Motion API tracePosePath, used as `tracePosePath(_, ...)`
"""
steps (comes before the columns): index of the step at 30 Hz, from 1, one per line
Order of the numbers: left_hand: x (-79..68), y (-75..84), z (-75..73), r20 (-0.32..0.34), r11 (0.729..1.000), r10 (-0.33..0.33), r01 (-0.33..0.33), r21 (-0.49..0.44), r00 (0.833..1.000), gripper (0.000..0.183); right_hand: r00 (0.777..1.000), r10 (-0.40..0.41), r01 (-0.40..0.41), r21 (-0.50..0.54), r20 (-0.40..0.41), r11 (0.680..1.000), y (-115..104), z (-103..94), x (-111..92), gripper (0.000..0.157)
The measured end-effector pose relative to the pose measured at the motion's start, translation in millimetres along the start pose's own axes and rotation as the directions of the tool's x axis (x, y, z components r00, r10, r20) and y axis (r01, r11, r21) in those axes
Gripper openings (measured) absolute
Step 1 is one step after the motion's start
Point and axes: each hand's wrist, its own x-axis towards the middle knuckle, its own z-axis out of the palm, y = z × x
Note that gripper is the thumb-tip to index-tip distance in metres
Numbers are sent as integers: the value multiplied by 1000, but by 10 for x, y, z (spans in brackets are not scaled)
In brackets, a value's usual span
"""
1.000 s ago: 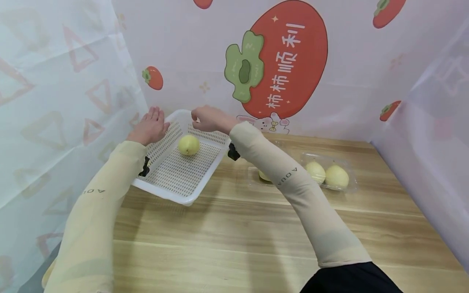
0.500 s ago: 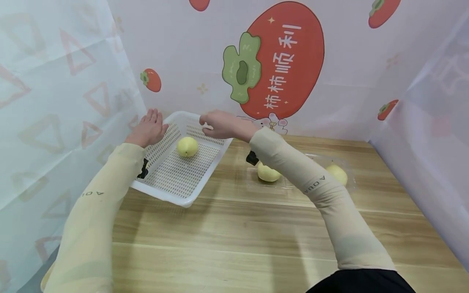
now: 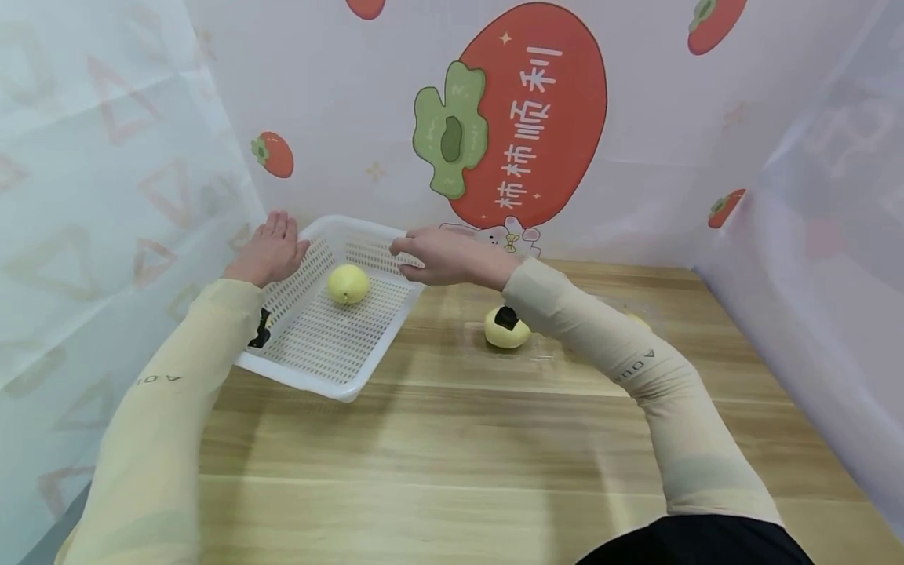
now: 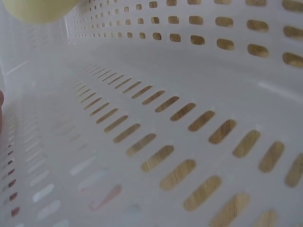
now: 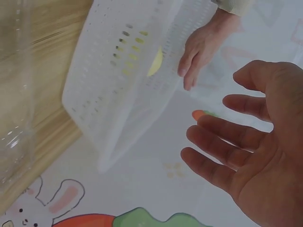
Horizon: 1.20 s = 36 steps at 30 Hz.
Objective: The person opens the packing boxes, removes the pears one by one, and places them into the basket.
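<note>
A white perforated plastic basket [image 3: 349,380] stands at the left, with one pale yellow pear [image 3: 348,284] lying inside. My left hand [image 3: 268,249] is against the basket's left rim, its fingers straight in the head view. The left wrist view looks over the basket's slotted floor [image 4: 175,137], with the pear's underside [image 4: 40,9] at the top left. My right hand [image 3: 452,257] hovers by the basket's far right corner, holding nothing. Its fingers are spread and slightly bent beside the basket wall [image 5: 87,90] in the right wrist view.
Right of the basket, a pear [image 3: 504,331] sits in a clear plastic tray [image 3: 473,345]. Another pear [image 3: 638,320] shows behind the right sleeve [image 3: 607,345]. Printed sheets [image 3: 636,118] wall off the wooden table [image 3: 452,439] at the back and sides.
My right hand has moved from over the basket to the right and slightly down, its fingers loosening. My left hand stays at the rim. The head view has shifted slightly.
</note>
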Motion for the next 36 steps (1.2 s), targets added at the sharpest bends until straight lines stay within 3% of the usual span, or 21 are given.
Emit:
tracePosePath(4, -29, -3, -37, 15, 1000, -6, 6, -10, 1000, 75, 999, 33, -33, -20, 5, 999, 43, 34, -134, 34)
tracePosePath(11, -26, -4, -26, 16, 1000, -17, 17, 2, 1000, 74, 999, 47, -49, 104, 22, 993, 164, 172, -377, 36)
tracePosePath(20, -24, -5, -22, 13, 1000, -20, 20, 14, 1000, 76, 999, 40, -40, 54, -16, 998, 288, 367, -632, 39)
tracePosePath(24, -56, -20, -23, 12, 1000, -24, 24, 12, 1000, 74, 999, 42, -41, 92, -9, 995, 285, 461, -713, 40)
tracePosePath(32, -65, -2, -4, -8, 999, -31, 31, 13, 999, 74, 987, 138, -147, 116, 80, 982, 311, 641, -891, 43)
tracePosePath(36, -56, 7, -9, -13, 999, -36, 36, 22, 999, 74, 983, 160, -169, 103, 86, 980, 346, 714, -983, 42)
